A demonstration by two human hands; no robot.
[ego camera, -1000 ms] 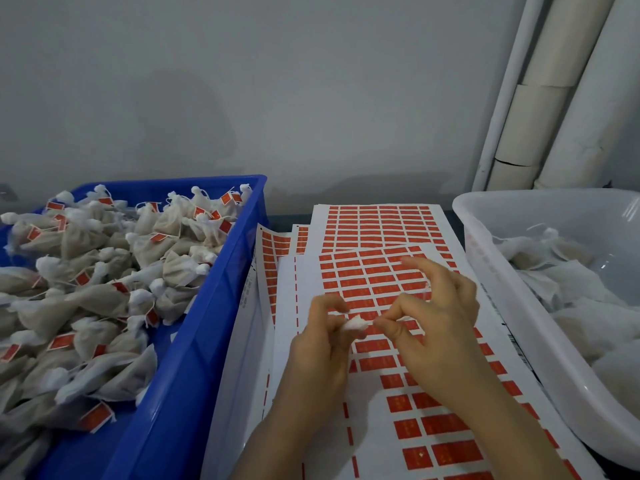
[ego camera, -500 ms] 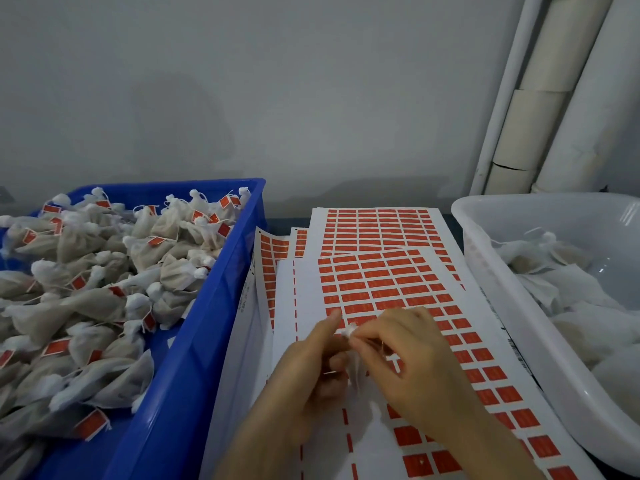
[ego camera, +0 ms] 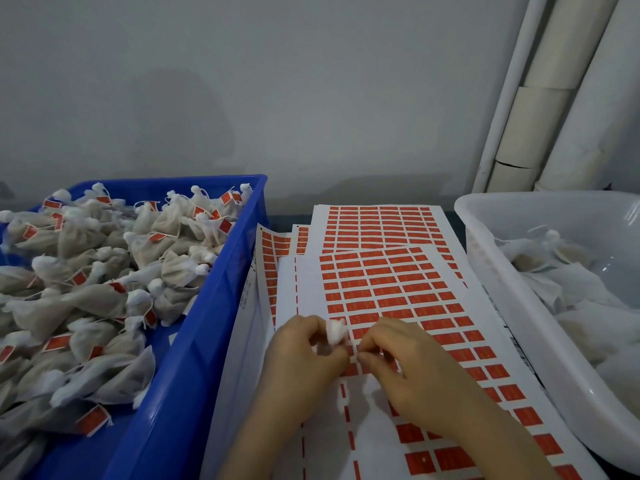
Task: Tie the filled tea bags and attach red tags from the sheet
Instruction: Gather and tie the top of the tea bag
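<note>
Here, two hands (ego camera: 304, 355) (ego camera: 412, 368), one tea bag (ego camera: 336, 331)

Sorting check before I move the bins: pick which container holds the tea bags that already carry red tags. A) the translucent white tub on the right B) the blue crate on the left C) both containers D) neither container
B: the tied tea bags piled in the blue crate show red tags on their strings, while the bags in the translucent white tub show no red tags.
</note>
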